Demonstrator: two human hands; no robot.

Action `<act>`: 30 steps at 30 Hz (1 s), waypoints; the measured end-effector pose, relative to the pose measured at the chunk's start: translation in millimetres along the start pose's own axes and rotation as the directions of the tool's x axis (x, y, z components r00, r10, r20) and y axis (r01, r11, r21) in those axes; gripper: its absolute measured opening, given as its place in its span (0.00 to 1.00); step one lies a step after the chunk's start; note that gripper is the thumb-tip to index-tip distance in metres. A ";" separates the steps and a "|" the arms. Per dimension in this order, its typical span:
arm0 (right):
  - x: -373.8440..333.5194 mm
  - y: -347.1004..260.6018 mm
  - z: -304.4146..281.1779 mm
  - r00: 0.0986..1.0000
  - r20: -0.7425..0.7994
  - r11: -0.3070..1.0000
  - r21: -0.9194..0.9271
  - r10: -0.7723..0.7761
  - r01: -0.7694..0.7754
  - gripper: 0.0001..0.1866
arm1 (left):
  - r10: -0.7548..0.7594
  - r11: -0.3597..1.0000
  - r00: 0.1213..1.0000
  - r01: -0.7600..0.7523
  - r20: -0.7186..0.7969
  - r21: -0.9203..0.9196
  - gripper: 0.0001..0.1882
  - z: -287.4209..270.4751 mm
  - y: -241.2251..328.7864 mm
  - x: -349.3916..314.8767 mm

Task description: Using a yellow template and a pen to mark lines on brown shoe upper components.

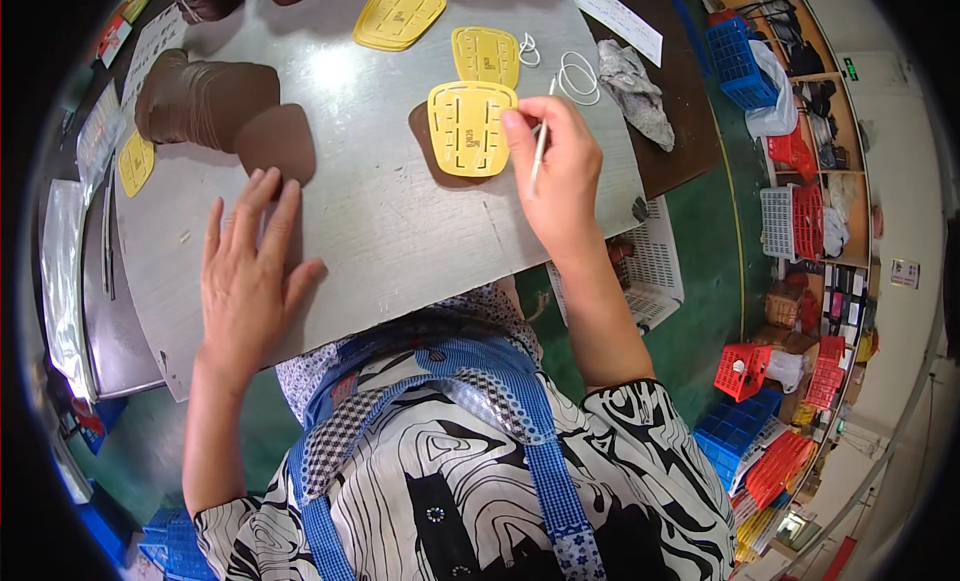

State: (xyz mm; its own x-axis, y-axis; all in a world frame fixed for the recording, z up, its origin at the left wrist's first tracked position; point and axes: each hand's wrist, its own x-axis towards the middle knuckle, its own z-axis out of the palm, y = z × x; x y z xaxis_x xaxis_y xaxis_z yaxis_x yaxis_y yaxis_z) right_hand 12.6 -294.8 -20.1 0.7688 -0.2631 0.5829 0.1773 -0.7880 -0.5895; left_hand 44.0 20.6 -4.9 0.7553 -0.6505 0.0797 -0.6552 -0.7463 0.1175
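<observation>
With its fingers spread flat, my left hand [250, 261] rests on the grey table, its fingertips touching the lower edge of a rounded brown piece [277, 146]. That piece leans against a stack of like brown pieces [205, 101]. My right hand [560, 161] pinches a yellow slotted template [470, 131] by its right edge between thumb and forefinger. A thin white pen [540, 156] is also held in those fingers. Partly covered by the template, another brown piece [428, 146] lies beneath it. A second yellow template [487, 56] sits just behind.
More yellow templates [398, 16] lie at the table's far side, and one [136, 164] at the left. White cord [578, 79], a grey rag [636, 93] and a paper sheet [615, 19] are at the far right. A white basket [650, 266] stands below the table's right edge.
</observation>
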 end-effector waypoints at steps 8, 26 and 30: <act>-8.3 -27.1 -9.5 0.926 0.226 0.813 0.445 0.303 -0.375 0.10 | 0.076 0.971 0.997 -0.075 -0.003 -0.229 0.44 -1.9 43.4 -28.0; -14.4 -48.9 -17.7 0.825 0.406 0.623 0.542 0.394 -0.564 0.11 | 0.022 0.895 0.933 -0.179 -0.360 -0.408 0.27 1.2 54.3 -34.1; -30.8 -54.6 -17.2 0.765 0.532 0.626 0.469 0.362 -0.623 0.10 | -0.060 0.900 0.870 -0.165 -0.489 -0.404 0.23 6.4 51.7 -31.2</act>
State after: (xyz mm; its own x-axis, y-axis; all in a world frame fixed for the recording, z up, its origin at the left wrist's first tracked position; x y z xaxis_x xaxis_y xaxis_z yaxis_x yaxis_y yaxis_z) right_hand -31.3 -253.3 3.7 0.9795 -0.1908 -0.0652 -0.0796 -0.0688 -0.9945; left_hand -13.6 1.4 -7.6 0.7049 -0.4522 0.5465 -0.7072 -0.5076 0.4921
